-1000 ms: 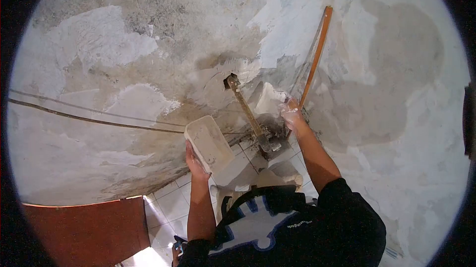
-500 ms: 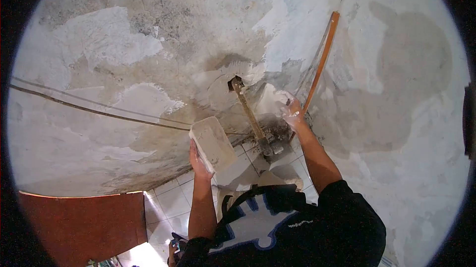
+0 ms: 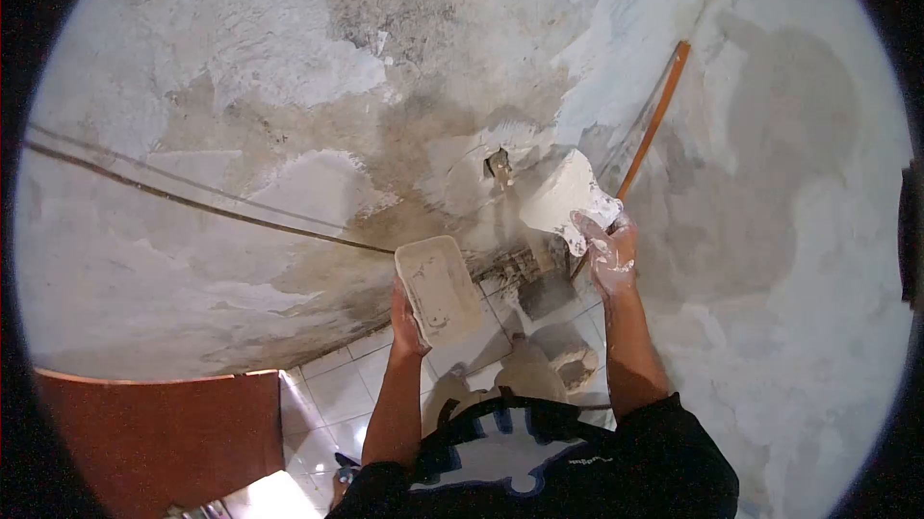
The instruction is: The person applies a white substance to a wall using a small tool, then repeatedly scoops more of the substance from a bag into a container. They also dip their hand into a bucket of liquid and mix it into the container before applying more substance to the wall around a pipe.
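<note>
Patchy grey-white wall [image 3: 298,124] showing dark hole [image 3: 498,165], left fingers [image 3: 401,307] are gripping off-white rectangular tub [image 3: 435,286] above white floor tiles [image 3: 348,392], right fingers [image 3: 589,230] are grasping plaster-smeared white sheet [image 3: 562,195] near hole.

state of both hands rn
Left hand: holding a pale rectangular tray by its side.
Right hand: holding a white curved piece.

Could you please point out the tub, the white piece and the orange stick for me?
Tub [image 3: 428,244], head view: on its far rim.
White piece [image 3: 560,195], head view: on its broad face.
Orange stick [image 3: 654,121], head view: about midway along its visible length.
</note>
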Action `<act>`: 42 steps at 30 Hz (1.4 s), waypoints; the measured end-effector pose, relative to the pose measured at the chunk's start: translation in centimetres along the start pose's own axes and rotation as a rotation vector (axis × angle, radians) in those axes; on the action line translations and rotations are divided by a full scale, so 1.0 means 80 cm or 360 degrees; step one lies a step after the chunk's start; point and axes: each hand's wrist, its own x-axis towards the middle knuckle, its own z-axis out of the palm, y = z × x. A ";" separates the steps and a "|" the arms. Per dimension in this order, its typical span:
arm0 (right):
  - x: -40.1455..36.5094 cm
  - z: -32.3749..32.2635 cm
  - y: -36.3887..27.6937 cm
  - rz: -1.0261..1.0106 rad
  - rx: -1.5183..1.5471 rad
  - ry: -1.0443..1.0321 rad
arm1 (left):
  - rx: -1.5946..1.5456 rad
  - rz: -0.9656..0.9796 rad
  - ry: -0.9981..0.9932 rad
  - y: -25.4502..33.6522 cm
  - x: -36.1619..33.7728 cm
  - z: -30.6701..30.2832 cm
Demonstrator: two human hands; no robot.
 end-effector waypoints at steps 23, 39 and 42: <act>-0.045 0.125 0.356 -0.0462 -0.0893 0.1139 | 0.0483 -0.0401 -0.0121 0.026 0.040 -0.270; 0.047 0.142 0.394 -0.0173 -0.1189 0.1072 | -0.0345 -0.0536 -0.0217 -0.020 0.094 -0.281; 0.025 0.115 0.427 -0.0803 -0.1808 0.0874 | -0.0207 -0.0489 -0.0260 -0.020 0.090 -0.280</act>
